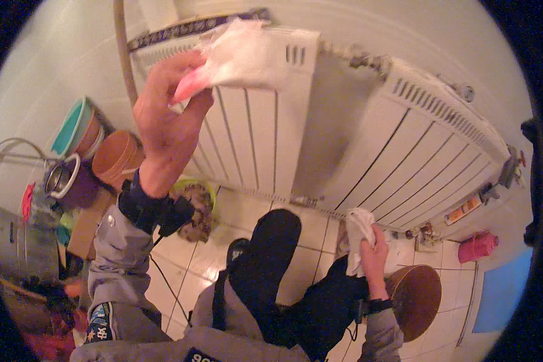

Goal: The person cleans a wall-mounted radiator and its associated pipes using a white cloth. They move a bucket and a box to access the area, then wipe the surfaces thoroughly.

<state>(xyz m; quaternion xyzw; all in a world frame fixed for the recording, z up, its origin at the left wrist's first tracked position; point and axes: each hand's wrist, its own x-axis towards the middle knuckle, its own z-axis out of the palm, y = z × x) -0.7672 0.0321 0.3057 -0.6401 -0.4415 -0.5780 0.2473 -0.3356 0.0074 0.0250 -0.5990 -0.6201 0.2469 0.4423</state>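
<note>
Raised at the upper left, my left hand (172, 108) pinches a thin white, partly see-through sheet or packet (242, 54) with a pink end. Whether it is plastic or cloth I cannot tell. Behind it stands the left white panel radiator (262, 135), and the packet covers part of its top. Lower down on the right, my right hand (374, 253) grips a folded white cloth (358, 235) by its edge. That cloth hangs close to my knee, in front of the foot of the right panel radiator (421, 158).
A brown bucket (414, 303) stands beside my right forearm. Orange (117, 156) and turquoise (70, 126) tubs lean at the left, near a purple bucket (74, 183). A pink bundle (478, 247) lies by the right wall. Pipe valves (366, 63) join the radiators. A black cable (176, 294) hangs below my left sleeve.
</note>
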